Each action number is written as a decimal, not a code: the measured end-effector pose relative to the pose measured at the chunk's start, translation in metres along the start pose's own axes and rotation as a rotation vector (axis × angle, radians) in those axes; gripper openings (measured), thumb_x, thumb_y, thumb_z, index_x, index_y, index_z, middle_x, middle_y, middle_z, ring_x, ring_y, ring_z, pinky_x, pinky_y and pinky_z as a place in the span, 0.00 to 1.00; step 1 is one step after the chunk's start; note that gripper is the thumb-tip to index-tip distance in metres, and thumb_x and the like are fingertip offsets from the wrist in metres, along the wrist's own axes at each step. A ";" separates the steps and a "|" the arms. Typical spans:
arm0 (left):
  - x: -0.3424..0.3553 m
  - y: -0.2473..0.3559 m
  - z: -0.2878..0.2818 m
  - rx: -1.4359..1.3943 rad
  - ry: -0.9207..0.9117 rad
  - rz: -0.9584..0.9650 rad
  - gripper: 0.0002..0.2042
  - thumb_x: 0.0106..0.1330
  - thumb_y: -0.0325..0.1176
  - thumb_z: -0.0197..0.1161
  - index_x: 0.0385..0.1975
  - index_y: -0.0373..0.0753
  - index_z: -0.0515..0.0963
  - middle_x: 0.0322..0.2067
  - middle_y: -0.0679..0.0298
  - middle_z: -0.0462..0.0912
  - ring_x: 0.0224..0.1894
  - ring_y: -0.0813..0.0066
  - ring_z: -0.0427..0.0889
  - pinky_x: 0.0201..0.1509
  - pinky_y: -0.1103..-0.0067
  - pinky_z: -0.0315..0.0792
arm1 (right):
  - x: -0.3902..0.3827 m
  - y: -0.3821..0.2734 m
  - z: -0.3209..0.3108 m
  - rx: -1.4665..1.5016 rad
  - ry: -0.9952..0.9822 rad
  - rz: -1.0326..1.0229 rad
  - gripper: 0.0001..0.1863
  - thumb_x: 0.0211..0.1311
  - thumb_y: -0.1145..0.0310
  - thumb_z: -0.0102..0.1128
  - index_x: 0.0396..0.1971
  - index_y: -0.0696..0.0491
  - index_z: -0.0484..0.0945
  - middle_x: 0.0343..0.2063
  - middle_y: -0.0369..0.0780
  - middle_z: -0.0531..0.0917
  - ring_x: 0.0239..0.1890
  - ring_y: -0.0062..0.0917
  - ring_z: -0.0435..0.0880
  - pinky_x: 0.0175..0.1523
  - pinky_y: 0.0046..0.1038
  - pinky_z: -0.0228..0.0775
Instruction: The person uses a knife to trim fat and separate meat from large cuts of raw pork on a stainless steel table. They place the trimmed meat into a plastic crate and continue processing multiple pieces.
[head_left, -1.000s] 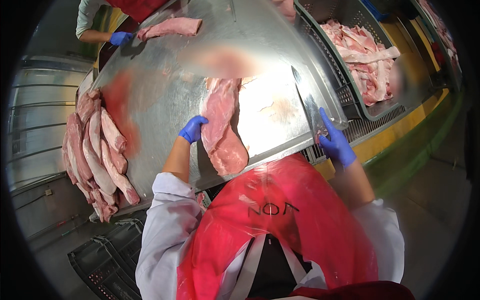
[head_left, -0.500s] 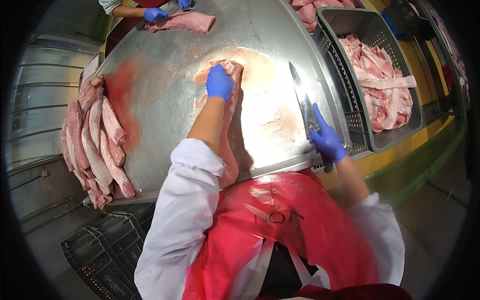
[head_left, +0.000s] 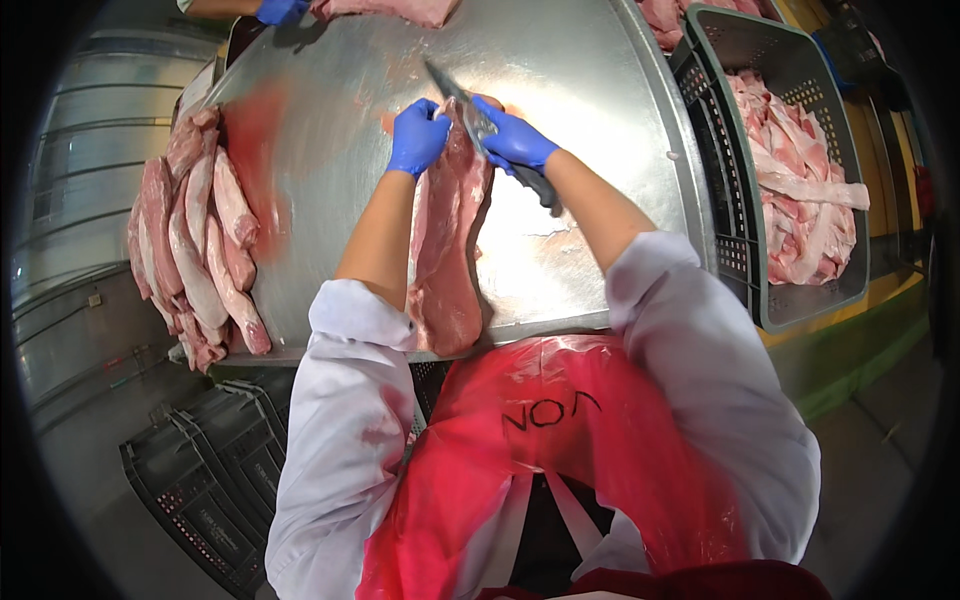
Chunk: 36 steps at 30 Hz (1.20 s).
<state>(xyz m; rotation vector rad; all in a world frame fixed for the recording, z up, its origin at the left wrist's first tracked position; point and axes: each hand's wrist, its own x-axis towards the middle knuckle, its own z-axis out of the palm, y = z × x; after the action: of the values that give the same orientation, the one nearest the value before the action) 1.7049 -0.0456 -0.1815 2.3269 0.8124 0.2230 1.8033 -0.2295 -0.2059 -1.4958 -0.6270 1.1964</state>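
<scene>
A long strip of pink meat (head_left: 447, 270) lies lengthwise before me on the steel table (head_left: 330, 140). My left hand (head_left: 418, 138), in a blue glove, is closed on its far end. My right hand (head_left: 518, 138), also gloved, grips a knife with a dark handle (head_left: 540, 187). Its blade (head_left: 445, 82) points away and to the left, over the meat's far end, close to my left fingers.
Several meat pieces (head_left: 195, 230) are piled at the table's left. A grey crate (head_left: 810, 310) of pale trimmings stands at the right, with more meat (head_left: 665, 18) behind. A co-worker's gloved hand (head_left: 280, 10) is by another piece (head_left: 385, 10). Dark crates (head_left: 200, 480) sit below left.
My right hand has taken the knife from the table's right side and brought it over the meat. My left hand has moved up to the meat's far end and is gripping there.
</scene>
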 end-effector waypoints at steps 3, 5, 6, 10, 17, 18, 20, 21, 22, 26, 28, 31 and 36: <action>0.000 -0.016 -0.011 -0.067 0.095 -0.023 0.12 0.61 0.35 0.64 0.35 0.30 0.81 0.28 0.52 0.85 0.32 0.67 0.84 0.41 0.71 0.76 | -0.040 0.013 -0.008 -0.124 -0.282 0.052 0.46 0.61 0.76 0.46 0.79 0.35 0.43 0.22 0.39 0.76 0.18 0.21 0.74 0.25 0.26 0.72; -0.006 -0.042 -0.018 -0.248 0.080 -0.012 0.12 0.62 0.34 0.63 0.38 0.30 0.81 0.29 0.58 0.85 0.33 0.73 0.82 0.42 0.75 0.76 | -0.060 0.005 -0.001 -0.128 -0.330 0.101 0.47 0.60 0.75 0.46 0.79 0.35 0.42 0.21 0.38 0.76 0.18 0.20 0.74 0.25 0.25 0.71; -0.004 -0.040 -0.025 -0.326 0.057 0.023 0.12 0.63 0.34 0.63 0.38 0.30 0.81 0.29 0.60 0.84 0.34 0.75 0.82 0.42 0.75 0.76 | -0.063 0.003 0.004 -0.127 -0.339 0.118 0.47 0.60 0.75 0.46 0.79 0.34 0.42 0.21 0.38 0.75 0.18 0.20 0.74 0.25 0.25 0.71; -0.023 -0.003 -0.046 -0.492 -0.006 0.111 0.10 0.64 0.31 0.62 0.40 0.31 0.81 0.33 0.66 0.83 0.36 0.79 0.79 0.43 0.78 0.75 | -0.017 -0.017 0.051 -0.191 -0.240 0.131 0.47 0.60 0.78 0.46 0.79 0.34 0.43 0.22 0.36 0.77 0.19 0.19 0.76 0.25 0.24 0.74; -0.060 -0.053 -0.122 -0.639 0.129 0.165 0.08 0.66 0.30 0.62 0.40 0.34 0.83 0.33 0.67 0.84 0.37 0.79 0.81 0.45 0.78 0.75 | -0.087 -0.001 0.078 -0.306 -0.465 0.163 0.45 0.61 0.78 0.50 0.77 0.31 0.52 0.27 0.39 0.84 0.25 0.19 0.81 0.33 0.24 0.78; -0.062 -0.045 -0.144 -0.609 0.060 0.081 0.10 0.69 0.29 0.59 0.45 0.31 0.80 0.38 0.63 0.84 0.40 0.75 0.81 0.50 0.77 0.75 | -0.077 0.009 0.091 -0.415 -0.364 0.105 0.45 0.60 0.77 0.49 0.77 0.32 0.51 0.27 0.39 0.84 0.23 0.19 0.81 0.32 0.24 0.78; -0.067 -0.066 -0.165 -0.950 0.103 0.104 0.11 0.68 0.29 0.63 0.47 0.33 0.80 0.39 0.66 0.83 0.41 0.78 0.80 0.49 0.80 0.74 | -0.055 -0.022 0.135 -0.379 -0.343 0.188 0.45 0.62 0.76 0.47 0.78 0.33 0.48 0.24 0.40 0.82 0.20 0.21 0.79 0.28 0.25 0.77; -0.071 -0.073 -0.174 -1.121 0.122 0.117 0.12 0.67 0.29 0.65 0.48 0.34 0.80 0.39 0.67 0.83 0.41 0.80 0.80 0.49 0.81 0.73 | -0.043 -0.016 0.148 -0.331 -0.359 0.189 0.44 0.63 0.76 0.47 0.78 0.33 0.46 0.23 0.40 0.81 0.19 0.21 0.79 0.27 0.25 0.77; -0.081 -0.082 -0.183 -1.154 0.095 0.143 0.13 0.67 0.28 0.64 0.50 0.33 0.78 0.42 0.66 0.82 0.43 0.78 0.81 0.50 0.80 0.74 | -0.045 -0.008 0.155 -0.338 -0.422 0.188 0.44 0.63 0.76 0.46 0.78 0.34 0.45 0.22 0.40 0.80 0.18 0.21 0.78 0.25 0.25 0.76; -0.119 -0.127 -0.220 -1.040 0.132 0.146 0.15 0.70 0.27 0.59 0.54 0.30 0.75 0.45 0.59 0.81 0.46 0.71 0.80 0.54 0.73 0.74 | -0.102 0.007 0.174 -0.392 -0.605 0.253 0.46 0.61 0.78 0.44 0.79 0.37 0.42 0.20 0.39 0.79 0.13 0.20 0.76 0.20 0.25 0.73; -0.142 -0.100 -0.222 -1.040 0.207 0.212 0.09 0.69 0.27 0.59 0.46 0.33 0.79 0.37 0.64 0.83 0.38 0.77 0.81 0.45 0.77 0.75 | -0.123 0.011 0.188 -0.406 -0.554 0.302 0.47 0.61 0.77 0.47 0.78 0.32 0.44 0.22 0.39 0.80 0.16 0.22 0.78 0.26 0.26 0.77; -0.172 -0.078 -0.242 -1.047 0.065 0.321 0.09 0.69 0.29 0.59 0.46 0.35 0.79 0.37 0.67 0.83 0.38 0.80 0.79 0.44 0.82 0.73 | -0.095 0.006 0.240 -0.372 -0.371 0.280 0.47 0.61 0.77 0.47 0.78 0.33 0.44 0.22 0.39 0.80 0.16 0.22 0.77 0.28 0.27 0.77; -0.209 -0.089 -0.268 -1.084 0.221 0.298 0.09 0.69 0.29 0.60 0.45 0.35 0.80 0.37 0.67 0.83 0.38 0.79 0.80 0.44 0.81 0.74 | -0.138 0.034 0.266 -0.592 -0.545 0.274 0.45 0.62 0.72 0.48 0.79 0.34 0.45 0.26 0.44 0.83 0.21 0.29 0.81 0.36 0.31 0.78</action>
<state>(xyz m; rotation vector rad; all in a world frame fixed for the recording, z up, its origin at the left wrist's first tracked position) 1.4001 0.0214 -0.0204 1.3738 0.2821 0.8280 1.5043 -0.2507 -0.1701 -1.7826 -1.2551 1.7584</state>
